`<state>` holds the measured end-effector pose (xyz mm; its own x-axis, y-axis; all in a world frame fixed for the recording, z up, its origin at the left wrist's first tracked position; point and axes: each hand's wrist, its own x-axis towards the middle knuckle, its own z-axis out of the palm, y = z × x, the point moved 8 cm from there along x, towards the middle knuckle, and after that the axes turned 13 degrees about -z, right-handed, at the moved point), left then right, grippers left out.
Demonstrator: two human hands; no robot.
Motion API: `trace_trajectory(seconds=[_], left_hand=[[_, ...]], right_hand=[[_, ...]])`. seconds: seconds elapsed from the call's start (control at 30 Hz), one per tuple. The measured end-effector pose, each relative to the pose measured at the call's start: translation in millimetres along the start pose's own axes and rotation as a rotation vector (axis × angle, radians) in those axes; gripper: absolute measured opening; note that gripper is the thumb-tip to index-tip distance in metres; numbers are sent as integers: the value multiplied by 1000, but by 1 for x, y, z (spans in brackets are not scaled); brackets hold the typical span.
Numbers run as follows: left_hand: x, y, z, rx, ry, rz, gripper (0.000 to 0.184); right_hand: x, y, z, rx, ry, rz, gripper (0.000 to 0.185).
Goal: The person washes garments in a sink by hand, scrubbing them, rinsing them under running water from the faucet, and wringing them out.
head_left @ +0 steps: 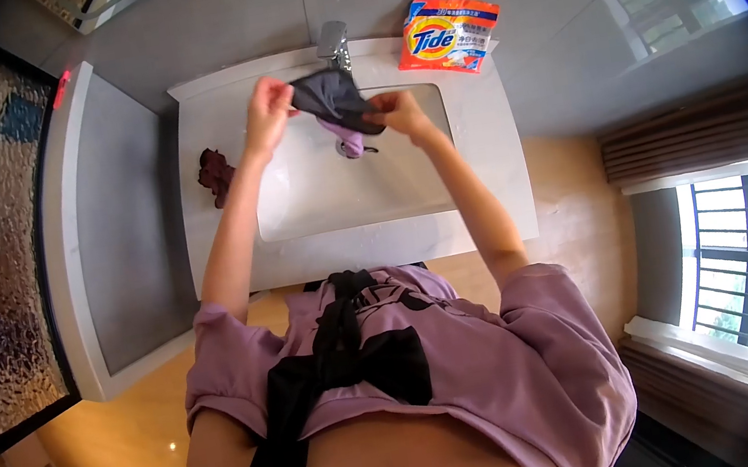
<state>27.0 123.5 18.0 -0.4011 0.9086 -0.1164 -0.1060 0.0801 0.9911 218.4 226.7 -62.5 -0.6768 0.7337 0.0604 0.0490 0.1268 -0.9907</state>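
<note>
Over the sink, a small dark grey cloth [329, 95] is stretched between my two hands. My left hand [268, 122] pinches its upper left edge, and my right hand [400, 115] grips its lower right end. A lilac piece of fabric [343, 135] shows below the grey cloth, near the drain; I cannot tell whether the two are joined. The white sink basin [303, 210] lies beneath my hands. Right behind the cloth stands the metal faucet [333, 43].
An orange Tide detergent bag [449, 36] lies on the counter at the back right. Crumpled dark red fabric [216, 176] rests on the counter's left side. A low grey partition [129, 222] stands to the left, and a window [741, 261] is at the right.
</note>
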Motion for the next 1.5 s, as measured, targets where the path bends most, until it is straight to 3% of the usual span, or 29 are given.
trace_trajectory(seconds=[0.1,0.2,0.23,0.3,0.4,0.47,0.53,0.57,0.6,0.63,0.67,0.73,0.77,0.83,0.87,0.93,1.0,1.03,1.1,1.23,1.33,1.4,1.47,1.5], left_hand=[[-5,42,-15,10,35,-19,12],[-16,94,-37,52,172,149,10],[-12,94,-41,51,172,150,10],[-9,106,-31,494,135,334,10],[1,94,-29,479,84,251,10],[-1,98,-30,492,118,305,8],[-19,95,-31,362,294,400,6],[-26,79,-17,430,182,474,7],[-20,34,-9,563,9,386,9],[-13,-8,-10,676,-128,135,11],[-12,-26,-21,662,-87,62,13],[-6,-47,-41,487,79,106,13],[1,-52,-38,484,83,116,13],[3,-72,-36,442,130,28,15],[5,-94,-32,353,90,-256,17],[11,-142,-9,62,-185,-711,18],[12,-173,31,-484,-346,-956,20],[16,-184,37,-516,-577,-990,25],[21,-192,50,-377,-421,-972,25],[14,-190,69,-395,-235,-1005,19],[21,-220,68,-394,-359,-980,29],[9,-212,69,-452,-329,-989,24],[1,-214,70,-472,-264,-985,21],[-13,-203,73,-494,-108,-1021,15]], right_hand=[[8,-85,-41,-333,173,-379,22],[1,-164,-71,-664,331,-696,27],[2,-174,-77,-687,317,-710,28],[2,-185,-78,-772,290,-710,26],[4,-179,-73,-829,183,-658,23],[-9,-188,-67,-809,185,-711,21],[-31,-204,-67,-658,357,-804,20],[-32,-178,-69,-625,364,-747,20],[-27,-143,-61,-663,156,-618,19],[-28,-117,-57,-763,-21,-525,19],[-34,-88,-51,-856,-197,-419,18],[-38,-65,-62,-729,-46,-353,18],[-35,-62,-59,-712,-86,-263,21],[-28,-60,-52,-699,-93,-343,20],[-21,-61,-49,-690,-89,-431,20],[-5,-51,-47,-719,-143,-438,28],[12,-40,-30,-653,-275,-289,41],[21,-42,-23,-652,-274,-286,41],[39,-31,-6,-419,-327,-61,62],[67,-31,11,-63,-377,46,79],[78,-33,7,-233,-409,51,83],[73,-37,7,-235,-459,79,85],[84,-26,0,-148,-432,46,85],[88,-30,-1,-80,-434,12,83]])
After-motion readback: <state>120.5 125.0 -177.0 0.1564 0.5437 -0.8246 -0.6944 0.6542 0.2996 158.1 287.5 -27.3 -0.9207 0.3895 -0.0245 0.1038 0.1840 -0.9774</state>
